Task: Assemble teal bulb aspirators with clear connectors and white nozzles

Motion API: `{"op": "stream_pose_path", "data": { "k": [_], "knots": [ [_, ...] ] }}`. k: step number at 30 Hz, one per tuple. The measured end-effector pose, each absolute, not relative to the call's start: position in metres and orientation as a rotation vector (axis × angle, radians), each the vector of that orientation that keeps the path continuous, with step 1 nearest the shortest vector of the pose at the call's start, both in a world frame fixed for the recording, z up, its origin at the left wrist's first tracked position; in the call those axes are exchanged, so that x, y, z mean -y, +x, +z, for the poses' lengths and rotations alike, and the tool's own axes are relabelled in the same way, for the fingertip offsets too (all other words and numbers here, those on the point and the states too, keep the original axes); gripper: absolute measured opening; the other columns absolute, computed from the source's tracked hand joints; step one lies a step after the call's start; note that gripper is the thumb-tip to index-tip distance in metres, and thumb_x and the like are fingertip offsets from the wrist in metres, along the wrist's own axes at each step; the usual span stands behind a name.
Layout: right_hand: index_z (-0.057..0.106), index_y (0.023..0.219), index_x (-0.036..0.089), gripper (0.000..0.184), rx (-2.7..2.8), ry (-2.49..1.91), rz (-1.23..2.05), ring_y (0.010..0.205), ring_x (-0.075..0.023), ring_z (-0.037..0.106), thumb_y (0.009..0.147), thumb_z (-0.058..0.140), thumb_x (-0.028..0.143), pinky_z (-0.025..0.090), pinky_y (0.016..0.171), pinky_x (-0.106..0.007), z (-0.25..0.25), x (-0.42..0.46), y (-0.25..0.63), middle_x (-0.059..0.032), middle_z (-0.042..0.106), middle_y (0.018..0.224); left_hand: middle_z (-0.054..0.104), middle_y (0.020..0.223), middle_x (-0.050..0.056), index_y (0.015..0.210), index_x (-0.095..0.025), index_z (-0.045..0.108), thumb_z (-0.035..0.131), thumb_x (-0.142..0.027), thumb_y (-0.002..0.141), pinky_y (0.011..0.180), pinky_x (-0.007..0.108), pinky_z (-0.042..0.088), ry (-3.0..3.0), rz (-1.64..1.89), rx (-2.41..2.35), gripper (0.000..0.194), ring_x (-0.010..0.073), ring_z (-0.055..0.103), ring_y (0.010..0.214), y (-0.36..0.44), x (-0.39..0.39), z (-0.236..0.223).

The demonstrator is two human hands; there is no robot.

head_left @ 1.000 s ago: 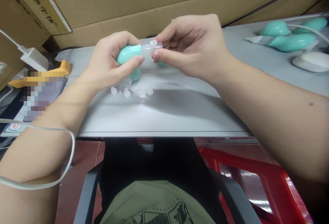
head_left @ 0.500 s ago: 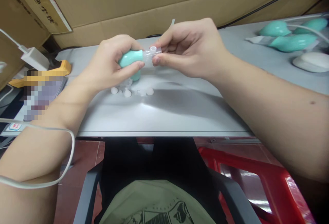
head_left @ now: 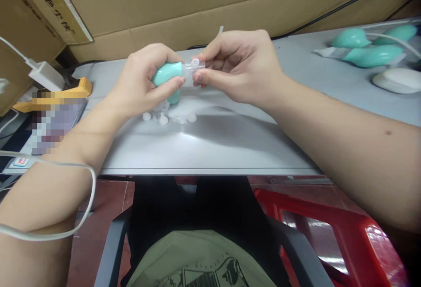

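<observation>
Both hands are together above the grey table, holding one piece between them. Wrapped round a teal rounded bulb [head_left: 167, 73] is my left hand [head_left: 143, 78], its thumb along the near side. A clear plastic fitting [head_left: 188, 69] joins the bulb's right end. My right hand [head_left: 243, 65] pinches that fitting's far end between thumb and fingers; a small round knob shows on top. Below the left hand, several small translucent white caps [head_left: 163, 119] lie on the table. Behind my right hand a thin pale strip [head_left: 221, 29] sticks up.
More teal bulbs [head_left: 375, 55] with clear parts and a white mouse [head_left: 397, 80] lie at the table's [head_left: 204, 155] right. On the left are a phone [head_left: 59, 120], an orange object [head_left: 77, 88] and a white charger [head_left: 49, 75]. A white cable [head_left: 94, 190] hangs over my left arm.
My right hand has shifted very slightly left and down, with the wrist turned a little. The left hand keeps its hold on the teal bulb.
</observation>
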State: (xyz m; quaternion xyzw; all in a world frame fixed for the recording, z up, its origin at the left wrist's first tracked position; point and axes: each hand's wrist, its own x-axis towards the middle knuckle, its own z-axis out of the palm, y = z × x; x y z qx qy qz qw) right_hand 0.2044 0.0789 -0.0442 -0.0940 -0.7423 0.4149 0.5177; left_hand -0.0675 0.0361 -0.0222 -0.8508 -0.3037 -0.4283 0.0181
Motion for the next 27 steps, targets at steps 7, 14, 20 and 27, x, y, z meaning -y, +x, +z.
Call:
{"op": "stream_pose_path", "data": {
  "k": [7, 14, 20, 27],
  "knots": [
    [0.096, 0.1, 0.028, 0.036, 1.79, -0.225, 1.019, 0.08, -0.0186, 0.085, 0.089, 0.129, 0.038, 0.071, 0.078, -0.035, -0.042, -0.074, 0.205, -0.0005, 0.093, 0.093, 0.088, 0.106, 0.009, 0.107, -0.032, 0.085, 0.092, -0.071, 0.106, 0.101, 0.06, 0.074, -2.696, -1.309, 1.05, 0.04, 0.0374, 0.084, 0.104, -0.068, -0.038, -0.023],
    [0.094, 0.1, 0.03, 0.048, 1.822, -0.251, 1.077, 0.08, -0.0203, 0.082, 0.079, 0.134, 0.047, 0.076, 0.083, -0.04, -0.046, -0.084, 0.205, 0.0005, 0.089, 0.091, 0.089, 0.11, 0.008, 0.112, -0.032, 0.088, 0.09, -0.06, 0.109, 0.1, 0.059, 0.074, -2.752, -1.216, 1.0, 0.028, 0.0358, 0.085, 0.105, -0.073, -0.034, -0.02],
    [0.093, 0.097, 0.032, 0.039, 1.837, -0.382, 1.074, 0.086, -0.0252, 0.082, 0.083, 0.129, 0.031, 0.079, 0.089, -0.045, -0.044, -0.08, 0.207, -0.0016, 0.092, 0.096, 0.087, 0.104, 0.008, 0.115, -0.032, 0.089, 0.094, -0.065, 0.107, 0.095, 0.058, 0.074, -2.747, -1.188, 0.965, 0.034, 0.0351, 0.082, 0.1, -0.076, -0.04, -0.022],
    [0.093, 0.098, 0.033, 0.034, 1.825, -0.343, 1.053, 0.088, -0.0258, 0.084, 0.084, 0.124, 0.028, 0.077, 0.087, -0.044, -0.046, -0.076, 0.206, -0.002, 0.091, 0.097, 0.089, 0.103, 0.01, 0.107, -0.035, 0.088, 0.086, -0.062, 0.106, 0.096, 0.061, 0.073, -2.733, -1.196, 1.023, 0.027, 0.039, 0.085, 0.101, -0.071, -0.033, -0.018]
  ]
}}
